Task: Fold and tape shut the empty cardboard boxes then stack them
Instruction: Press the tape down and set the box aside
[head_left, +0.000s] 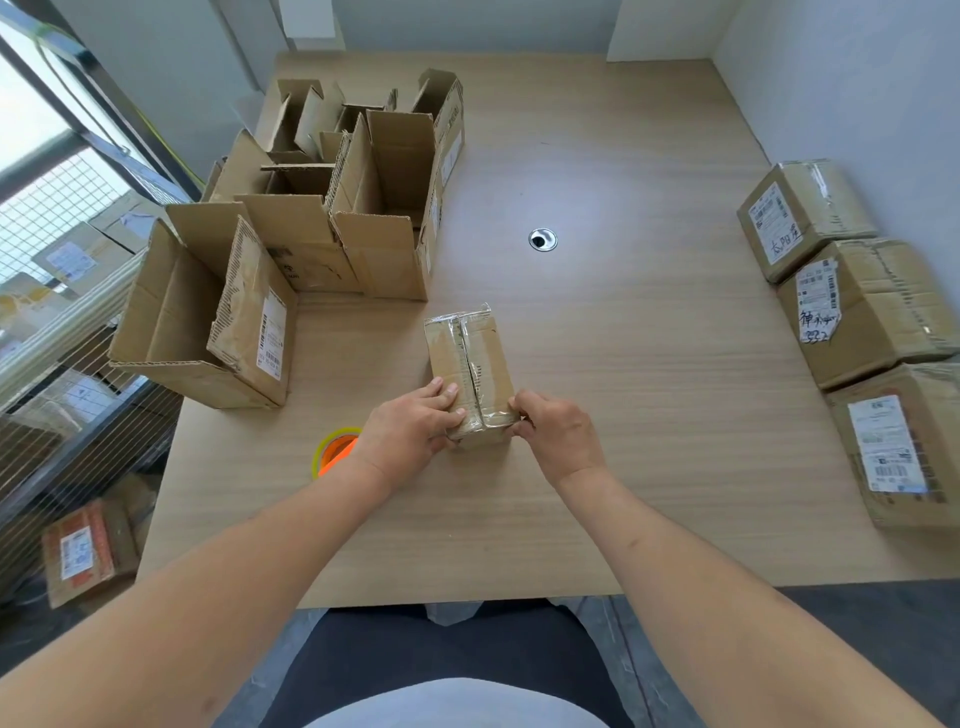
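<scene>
Both hands (410, 421) (553, 434) grip small box's (470, 358) near end, long axis pointing away.

Bare forearms without sleeves, white top at the waist, dark trousers

Handwritten Chinese characters in dark marker stand on two of the taped boxes along the right edge of the counter (597, 171). On the farthest box (800, 218), below a printed shipping label, they look like 太阳星, though the last character is unsure. On the middle box (862, 312), a torn white label (820, 306) bears more handwriting, partly legible as 神, with "932" beneath. All printed labels and barcodes are too small to read.
</scene>
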